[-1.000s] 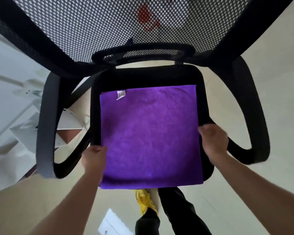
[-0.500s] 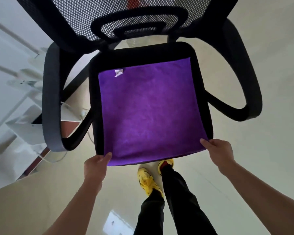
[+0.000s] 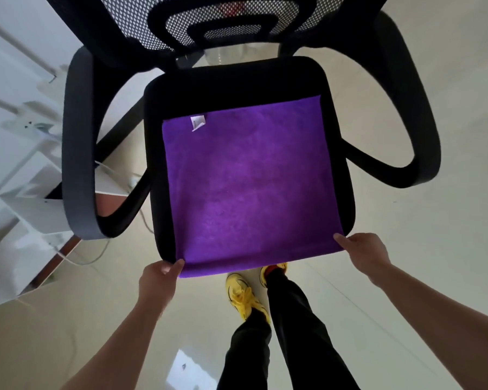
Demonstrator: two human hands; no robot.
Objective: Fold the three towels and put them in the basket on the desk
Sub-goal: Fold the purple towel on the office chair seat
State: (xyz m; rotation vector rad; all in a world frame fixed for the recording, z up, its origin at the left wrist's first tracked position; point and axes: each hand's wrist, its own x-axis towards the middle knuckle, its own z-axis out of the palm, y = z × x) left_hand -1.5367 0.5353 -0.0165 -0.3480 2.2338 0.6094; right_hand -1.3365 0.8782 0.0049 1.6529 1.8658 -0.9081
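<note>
Both near corners of purple towel [image 3: 251, 187] pinched: left hand [image 3: 158, 280], right hand [image 3: 364, 251].

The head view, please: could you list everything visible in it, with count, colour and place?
towel: one, purple, spread flat on the chair seat, near edge hanging over the front
tag: one, white, at the towel's far-left corner
chair: one, black, mesh back and two armrests, in front of the person
floor: pale, glossy, under everything
furniture: white, blurred, at left
shoes: two, yellow, on the floor below the seat's front
trousers: black, bottom centre
left hand: pinches the towel's near-left corner
right hand: pinches the towel's near-right corner
</note>
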